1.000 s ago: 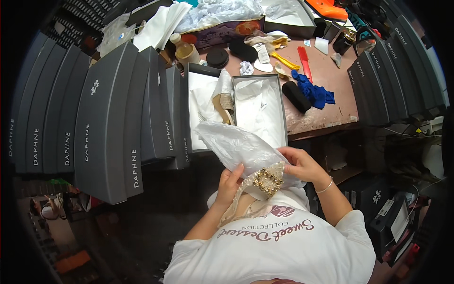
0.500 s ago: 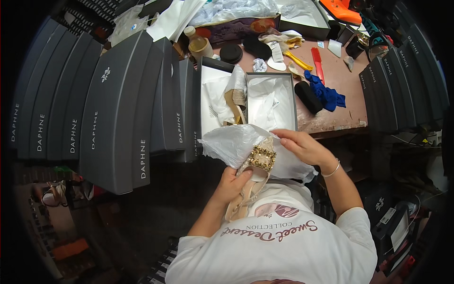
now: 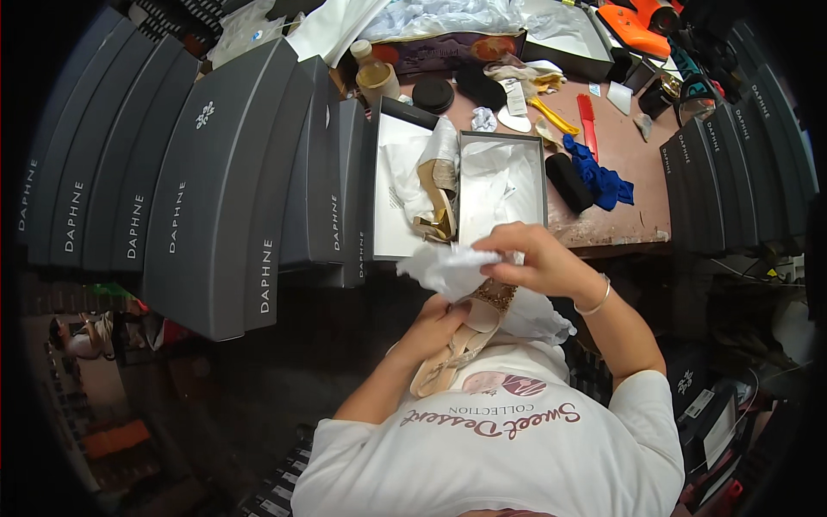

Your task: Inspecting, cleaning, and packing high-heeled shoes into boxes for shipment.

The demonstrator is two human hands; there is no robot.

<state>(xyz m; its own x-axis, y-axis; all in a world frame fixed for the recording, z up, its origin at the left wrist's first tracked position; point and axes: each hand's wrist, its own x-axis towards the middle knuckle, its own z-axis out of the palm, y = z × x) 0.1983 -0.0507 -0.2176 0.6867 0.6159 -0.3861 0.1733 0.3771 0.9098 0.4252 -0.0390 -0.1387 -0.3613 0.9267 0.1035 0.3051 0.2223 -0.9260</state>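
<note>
1. A beige sandal (image 3: 455,355) is gripped by the left hand (image 3: 435,326), fingers closed round its middle; the sole points down toward the shirt.
2. White tissue (image 3: 450,267) is pinched by the right hand (image 3: 534,261), fingers closed on the crumpled sheet, just above the sandal's gold-studded front (image 3: 495,295).
3. Sandal and tissue are held in the air, close to the chest, just off the near edge of the table (image 3: 620,226).
4. More tissue (image 3: 538,317) hangs under the right wrist; whether it is one sheet with the pinched piece cannot be told.
5. An open box (image 3: 501,185) lined with white paper sits on the table just beyond the hands.
6. Its lid (image 3: 389,194) lies beside it on the left, with a second sandal (image 3: 438,200) leaning across the two.
7. Dark grey boxes (image 3: 215,181) are stacked on edge to the left, more (image 3: 732,164) on the right.
8. A black roll (image 3: 568,183) and blue cloth (image 3: 603,179) lie right of the open box.
</note>
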